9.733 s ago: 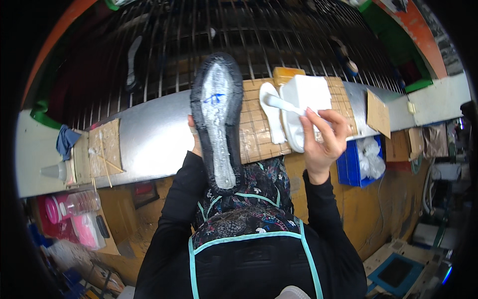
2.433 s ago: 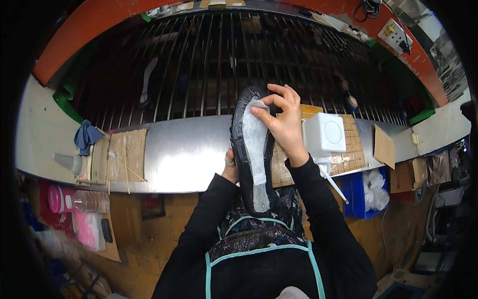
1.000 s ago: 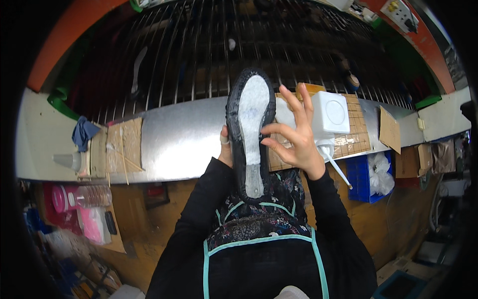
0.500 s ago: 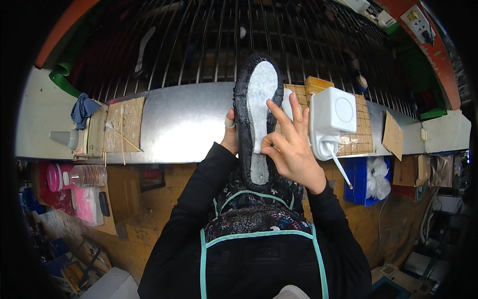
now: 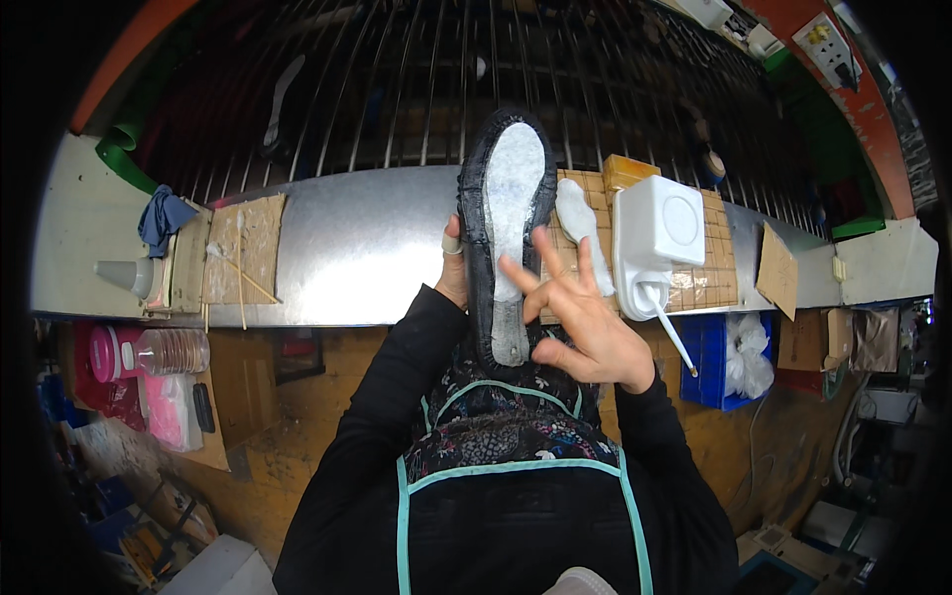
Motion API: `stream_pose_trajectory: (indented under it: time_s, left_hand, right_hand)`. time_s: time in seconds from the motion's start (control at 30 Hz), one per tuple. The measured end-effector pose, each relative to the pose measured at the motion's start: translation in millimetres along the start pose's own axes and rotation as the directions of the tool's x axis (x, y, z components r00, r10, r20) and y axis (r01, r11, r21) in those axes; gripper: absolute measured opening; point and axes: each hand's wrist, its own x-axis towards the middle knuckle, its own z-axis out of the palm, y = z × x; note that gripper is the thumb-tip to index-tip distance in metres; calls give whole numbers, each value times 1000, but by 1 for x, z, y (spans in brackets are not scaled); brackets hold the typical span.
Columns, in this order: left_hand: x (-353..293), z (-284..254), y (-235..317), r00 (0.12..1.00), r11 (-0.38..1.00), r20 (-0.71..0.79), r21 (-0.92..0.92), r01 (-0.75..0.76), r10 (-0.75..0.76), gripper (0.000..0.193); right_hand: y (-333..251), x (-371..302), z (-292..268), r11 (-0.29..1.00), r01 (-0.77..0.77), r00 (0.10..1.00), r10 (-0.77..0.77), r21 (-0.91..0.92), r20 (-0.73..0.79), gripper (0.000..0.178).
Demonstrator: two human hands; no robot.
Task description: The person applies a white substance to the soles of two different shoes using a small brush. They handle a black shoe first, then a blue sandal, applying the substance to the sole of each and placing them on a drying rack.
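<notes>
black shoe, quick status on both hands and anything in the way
Left hand gripping black shoe, sole facing camera. Right hand open, partly over white insert, contact unclear. White container apart, right of shoe.

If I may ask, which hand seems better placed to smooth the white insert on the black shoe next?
Probably the right hand: its fingers reach over the white insert, while the left hand is occupied holding the black shoe.
</notes>
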Motion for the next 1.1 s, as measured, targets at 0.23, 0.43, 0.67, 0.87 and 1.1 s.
stream_pose_trajectory:
  time_s: [0.23, 0.43, 0.67, 0.87, 1.1]
  left_hand:
    - [3, -10, -1, 1000, 1000, 4, 8, -13, 13, 105]
    - [0, -1, -3, 997, 998, 62, 48, -48, 45, 105]
    - [0, 9, -3, 997, 996, 73, 85, -22, 16, 115]
    - [4, 11, -2, 996, 991, 64, 110, -72, 65, 116]
    - [2, 3, -4, 988, 992, 119, 66, -111, 102, 106]
  right_hand:
    - [-9, -9, 13, 957, -71, 986, 111, -283, 128, 80]
    - [19, 20, 11, 900, -138, 973, 45, -413, -227, 80]
    - [43, 63, -14, 865, -318, 899, 145, -387, -414, 70]
    - [33, 39, -11, 945, -89, 982, 31, -314, -184, 62]
    - [35, 37, -21, 913, -162, 948, 38, -374, -317, 48]
